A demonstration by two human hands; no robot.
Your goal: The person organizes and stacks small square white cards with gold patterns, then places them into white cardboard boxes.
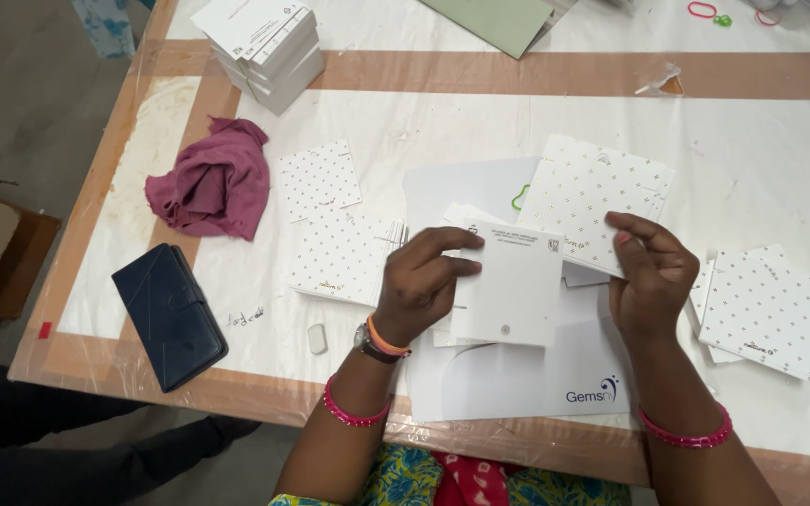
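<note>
White, plain square card (pixel 510 286) sits at frame centre, pinched along its left edge by the left hand (pixel 419 286). The right hand (pixel 649 272) grips a dotted white square card (pixel 592 201) just behind. A crumpled magenta cloth (pixel 213 183) lies upper left, a dark blue wallet (pixel 169 314) below it.

matt white paper card (pixel 510 286)
</note>
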